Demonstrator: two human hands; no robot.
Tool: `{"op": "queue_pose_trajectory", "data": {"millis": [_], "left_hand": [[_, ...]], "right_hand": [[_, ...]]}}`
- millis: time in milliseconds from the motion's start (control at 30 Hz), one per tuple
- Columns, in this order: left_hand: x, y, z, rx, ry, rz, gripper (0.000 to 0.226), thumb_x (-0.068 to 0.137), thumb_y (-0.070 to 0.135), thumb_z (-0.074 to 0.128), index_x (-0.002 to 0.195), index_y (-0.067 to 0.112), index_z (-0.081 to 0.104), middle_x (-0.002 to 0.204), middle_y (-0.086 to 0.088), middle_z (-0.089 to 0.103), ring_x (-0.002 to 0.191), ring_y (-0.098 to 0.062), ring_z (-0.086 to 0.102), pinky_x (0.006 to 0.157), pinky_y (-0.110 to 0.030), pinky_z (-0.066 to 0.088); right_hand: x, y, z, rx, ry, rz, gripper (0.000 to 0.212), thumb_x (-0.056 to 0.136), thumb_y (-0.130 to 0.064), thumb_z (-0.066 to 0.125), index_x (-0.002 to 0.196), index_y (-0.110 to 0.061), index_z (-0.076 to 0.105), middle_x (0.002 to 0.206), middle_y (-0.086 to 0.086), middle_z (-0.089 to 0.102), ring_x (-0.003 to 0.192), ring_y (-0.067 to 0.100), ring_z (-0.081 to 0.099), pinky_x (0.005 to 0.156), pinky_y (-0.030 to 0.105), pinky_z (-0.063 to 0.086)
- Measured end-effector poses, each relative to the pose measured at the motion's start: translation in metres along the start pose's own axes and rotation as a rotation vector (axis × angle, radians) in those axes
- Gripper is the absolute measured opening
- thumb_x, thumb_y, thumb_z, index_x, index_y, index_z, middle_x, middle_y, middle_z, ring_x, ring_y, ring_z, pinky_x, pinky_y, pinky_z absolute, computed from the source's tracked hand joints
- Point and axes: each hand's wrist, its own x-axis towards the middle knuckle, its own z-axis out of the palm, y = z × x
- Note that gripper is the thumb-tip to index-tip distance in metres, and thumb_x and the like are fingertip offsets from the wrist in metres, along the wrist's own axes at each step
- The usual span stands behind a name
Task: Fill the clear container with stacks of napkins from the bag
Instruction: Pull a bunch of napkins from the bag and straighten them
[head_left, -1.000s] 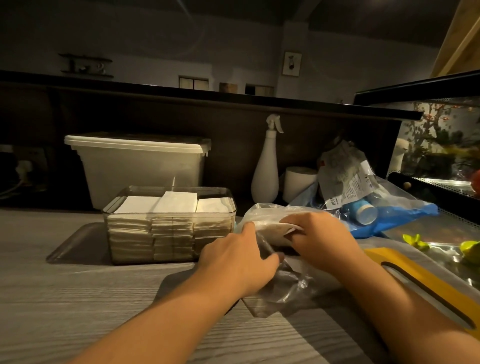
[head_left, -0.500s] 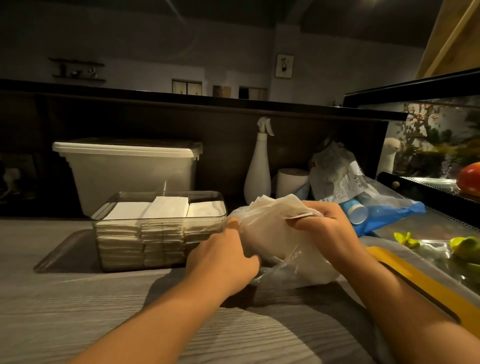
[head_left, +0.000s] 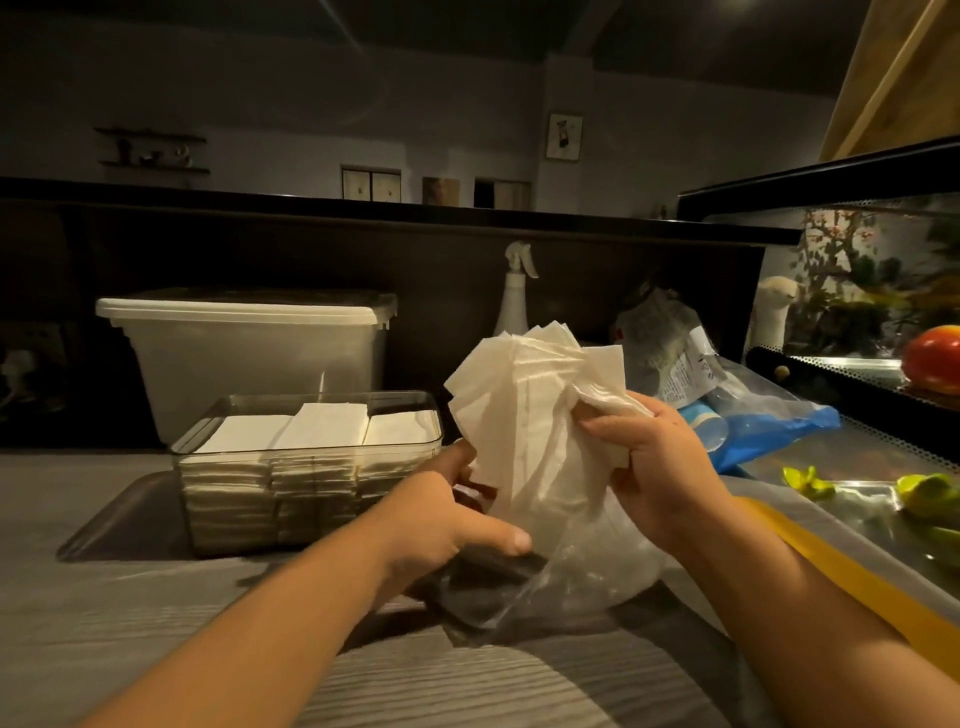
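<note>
1. Napkins (head_left: 519, 405), fanned, stand half out of the plastic bag (head_left: 576, 571), gripped in the curled fingers of the right hand (head_left: 660, 467).
2. Left hand (head_left: 441, 525) clasps the bag's mouth, fingers curled.
3. Clear container (head_left: 306, 454), holding three stacks, sits just left.

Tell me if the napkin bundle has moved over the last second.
Yes. The napkin bundle has risen partly out of the bag, its top now above the clear container's rim.

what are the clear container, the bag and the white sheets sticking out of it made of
The clear container looks like rigid, glossy clear plastic: the stacks show through its straight walls, though glass can't be ruled out. The bag is thin transparent plastic film, crinkled with shiny creases. The napkins look like soft matte white paper, faintly embossed, with their edges fanned and bending.
</note>
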Motion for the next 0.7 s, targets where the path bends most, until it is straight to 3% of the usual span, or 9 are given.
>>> {"op": "queue_pose_trajectory", "data": {"millis": [100, 200, 300, 400, 500, 600, 700], "left_hand": [[-0.008, 0.005, -0.004, -0.385, -0.129, 0.053, 0.069, 0.068, 0.003, 0.082, 0.129, 0.022, 0.057, 0.114, -0.007, 0.073, 0.106, -0.026, 0.07, 0.092, -0.041, 0.055], [-0.007, 0.007, 0.001, -0.563, -0.021, 0.074, 0.047, 0.076, 0.019, 0.076, 0.122, 0.023, 0.065, 0.111, -0.012, 0.074, 0.105, -0.031, 0.07, 0.095, -0.053, 0.052], [-0.009, 0.007, 0.006, -0.638, 0.021, 0.058, 0.038, 0.073, 0.027, 0.077, 0.11, 0.025, 0.072, 0.107, -0.014, 0.075, 0.1, -0.034, 0.071, 0.097, -0.058, 0.049], [-0.011, 0.01, 0.007, -0.634, 0.056, 0.061, 0.03, 0.07, 0.02, 0.071, 0.1, 0.024, 0.075, 0.098, -0.014, 0.076, 0.094, -0.034, 0.071, 0.09, -0.056, 0.053], [-0.009, 0.01, 0.007, -0.616, 0.088, 0.027, 0.034, 0.076, 0.013, 0.069, 0.108, 0.023, 0.07, 0.099, -0.013, 0.076, 0.098, -0.034, 0.07, 0.088, -0.052, 0.054], [-0.005, 0.007, 0.008, -0.601, 0.146, -0.034, 0.026, 0.086, 0.011, 0.066, 0.111, 0.019, 0.069, 0.099, -0.013, 0.076, 0.1, -0.035, 0.069, 0.089, -0.053, 0.054], [-0.005, 0.006, 0.005, -0.589, 0.122, -0.061, 0.022, 0.083, 0.01, 0.068, 0.101, 0.018, 0.077, 0.1, -0.013, 0.076, 0.1, -0.034, 0.07, 0.091, -0.053, 0.053]], "right_hand": [[0.001, 0.002, 0.004, 0.079, -0.07, 0.046, 0.025, 0.084, -0.007, 0.063, 0.108, -0.003, 0.071, 0.1, 0.014, 0.072, 0.098, 0.034, 0.066, 0.08, 0.041, 0.053], [-0.003, 0.003, 0.011, 0.142, -0.132, 0.086, 0.037, 0.083, -0.013, 0.066, 0.12, -0.007, 0.068, 0.112, 0.016, 0.073, 0.102, 0.033, 0.071, 0.08, 0.041, 0.059], [-0.009, 0.003, 0.019, 0.157, -0.17, 0.106, 0.03, 0.088, -0.009, 0.065, 0.119, -0.012, 0.068, 0.108, 0.011, 0.075, 0.097, 0.028, 0.073, 0.071, 0.035, 0.059], [-0.012, 0.007, 0.026, 0.103, -0.163, 0.092, 0.025, 0.09, -0.009, 0.066, 0.115, -0.014, 0.068, 0.105, 0.009, 0.075, 0.094, 0.026, 0.074, 0.072, 0.034, 0.059], [-0.011, 0.012, 0.027, -0.044, -0.09, 0.04, 0.02, 0.09, -0.017, 0.07, 0.11, -0.02, 0.07, 0.098, 0.002, 0.076, 0.09, 0.019, 0.075, 0.075, 0.034, 0.059], [-0.01, 0.016, 0.027, -0.231, -0.016, -0.004, 0.019, 0.085, -0.025, 0.076, 0.104, -0.024, 0.071, 0.089, -0.006, 0.076, 0.081, 0.01, 0.074, 0.065, 0.023, 0.058], [-0.009, 0.016, 0.026, -0.26, 0.011, -0.016, 0.025, 0.081, -0.026, 0.08, 0.103, -0.025, 0.069, 0.092, -0.004, 0.075, 0.079, 0.009, 0.073, 0.061, 0.022, 0.057]]}}
